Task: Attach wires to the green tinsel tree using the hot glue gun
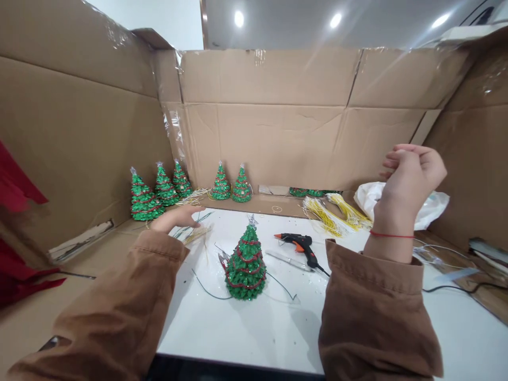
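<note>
Middle of the bench (222, 336), and there's the green tree (246, 270), upright with a silver star (252, 220) on top, thin wires (208, 291) reaching out on both sides. Here's the left hand (180, 218), fingers stretched out, gripping nothing visible, just by the loose wires (198, 234). Across the way, the right hand (415, 172) is up high, fingers curled in; whether they pinch anything, I cannot tell. Between tree and right sleeve (377, 307) lies a glue gun (302, 246), a pale slim tool (289, 260) alongside. Five more trees (241, 186) stand toward the cardboard wall (270, 132).
</note>
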`<state>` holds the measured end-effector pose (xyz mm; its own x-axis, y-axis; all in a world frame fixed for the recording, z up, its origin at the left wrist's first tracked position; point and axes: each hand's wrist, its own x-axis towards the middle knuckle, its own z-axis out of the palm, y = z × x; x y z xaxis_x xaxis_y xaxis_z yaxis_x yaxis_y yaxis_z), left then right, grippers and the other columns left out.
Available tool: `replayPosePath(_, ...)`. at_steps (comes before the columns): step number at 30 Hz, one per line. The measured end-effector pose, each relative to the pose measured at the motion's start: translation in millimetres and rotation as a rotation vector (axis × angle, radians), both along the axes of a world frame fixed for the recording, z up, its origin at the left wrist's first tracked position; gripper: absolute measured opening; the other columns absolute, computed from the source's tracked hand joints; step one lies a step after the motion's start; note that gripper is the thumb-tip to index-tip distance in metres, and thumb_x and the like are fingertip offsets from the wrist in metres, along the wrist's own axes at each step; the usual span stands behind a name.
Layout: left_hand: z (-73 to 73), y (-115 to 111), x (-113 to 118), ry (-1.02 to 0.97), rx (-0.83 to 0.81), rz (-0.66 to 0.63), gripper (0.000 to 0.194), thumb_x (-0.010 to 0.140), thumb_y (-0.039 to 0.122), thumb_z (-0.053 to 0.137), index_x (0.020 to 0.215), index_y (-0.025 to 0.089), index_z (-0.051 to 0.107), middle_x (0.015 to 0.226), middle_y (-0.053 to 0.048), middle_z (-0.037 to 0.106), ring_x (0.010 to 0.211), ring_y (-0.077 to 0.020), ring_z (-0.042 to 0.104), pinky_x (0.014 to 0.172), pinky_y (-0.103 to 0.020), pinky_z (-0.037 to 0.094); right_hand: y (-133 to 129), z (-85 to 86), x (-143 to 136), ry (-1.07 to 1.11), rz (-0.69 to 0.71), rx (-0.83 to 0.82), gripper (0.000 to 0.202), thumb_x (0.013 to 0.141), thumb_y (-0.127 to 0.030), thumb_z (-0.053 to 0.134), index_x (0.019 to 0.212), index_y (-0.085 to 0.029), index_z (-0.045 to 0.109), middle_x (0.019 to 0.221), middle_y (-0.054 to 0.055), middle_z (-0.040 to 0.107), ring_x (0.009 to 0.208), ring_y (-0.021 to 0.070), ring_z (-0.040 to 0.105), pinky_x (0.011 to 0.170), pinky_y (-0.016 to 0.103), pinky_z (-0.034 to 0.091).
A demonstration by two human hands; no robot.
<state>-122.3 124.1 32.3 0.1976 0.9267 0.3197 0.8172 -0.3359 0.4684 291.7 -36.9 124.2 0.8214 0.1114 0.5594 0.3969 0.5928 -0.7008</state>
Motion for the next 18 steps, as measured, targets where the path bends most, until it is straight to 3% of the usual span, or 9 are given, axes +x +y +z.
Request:
replayPosePath(1, 1.1, 2.2, 0.1, 0.174, -0.060, -0.021, 0.033, 0.039, 0.018, 0.073, 0.071, 0.024, 0.073, 0.090, -0.007, 0.073, 0.086, -0.0274, 0.065, 0.074, -0.030, 0.048, -1.3, 1.3, -2.0, 0.001, 0.014, 0.015, 0.011, 0.065, -0.014, 0.044, 0.071, -0.017, 0.053, 0.064, -0.002, 0.053, 0.054, 0.0080, 0.048, 0.046, 0.021, 0.032)
replayPosePath(3, -3.9, 3.3, 3.8, 0.256, -0.093, 0.009, 0.024, 0.044, 0.020, 0.070, 0.067, 0.023, 0.073, 0.079, -0.006, 0.072, 0.080, -0.0275, 0.065, 0.073, -0.032, 0.047, -3.2, 3.1, -6.1, 0.003, 0.052, 0.047, 0.010, 0.066, -0.011, 0.044, 0.069, -0.016, 0.053, 0.061, -0.003, 0.052, 0.051, 0.0069, 0.047, 0.046, 0.021, 0.030)
replayPosePath(6, -26.2, -2.8, 14.1, 0.302, -0.084, 0.077, 0.014, 0.048, 0.025, 0.070, 0.062, 0.022, 0.070, 0.075, -0.008, 0.071, 0.079, -0.0291, 0.064, 0.073, -0.034, 0.045, -3.4, 4.0, -11.4, 0.005, 0.095, 0.034, 0.011, 0.068, -0.009, 0.044, 0.068, -0.014, 0.053, 0.060, -0.002, 0.052, 0.049, 0.0067, 0.047, 0.045, 0.021, 0.029)
replayPosePath(9, -49.8, -9.9, 22.5, 0.294, -0.028, 0.131, 0.019, 0.053, 0.027, 0.067, 0.070, 0.021, 0.071, 0.087, -0.013, 0.070, 0.091, -0.0329, 0.062, 0.076, -0.036, 0.043, -1.7, 2.9, -14.0, -0.001, 0.107, -0.014, 0.012, 0.069, -0.010, 0.044, 0.069, -0.014, 0.055, 0.059, -0.003, 0.053, 0.048, 0.0065, 0.048, 0.045, 0.020, 0.030)
replayPosePath(11, -58.7, -11.6, 24.6, 0.268, -0.023, 0.138, 0.016, 0.058, 0.031, 0.063, 0.067, 0.019, 0.070, 0.082, -0.014, 0.070, 0.085, -0.0319, 0.063, 0.071, -0.035, 0.042, -0.2, 1.9, -15.0, -0.015, 0.113, -0.028, 0.012, 0.069, -0.010, 0.044, 0.069, -0.014, 0.056, 0.058, -0.003, 0.054, 0.047, 0.0063, 0.048, 0.045, 0.020, 0.030)
replayPosePath(18, -64.1, -4.0, 18.9, 0.049, -0.026, 0.103, 0.029, 0.068, 0.044, 0.054, 0.060, 0.021, 0.069, 0.057, -0.005, 0.066, 0.061, -0.0218, 0.060, 0.057, -0.029, 0.037, 12.6, -4.0, -24.6, -0.111, 0.159, -0.077, 0.012, 0.070, -0.011, 0.045, 0.066, -0.015, 0.056, 0.058, -0.002, 0.055, 0.050, 0.0070, 0.049, 0.048, 0.020, 0.035)
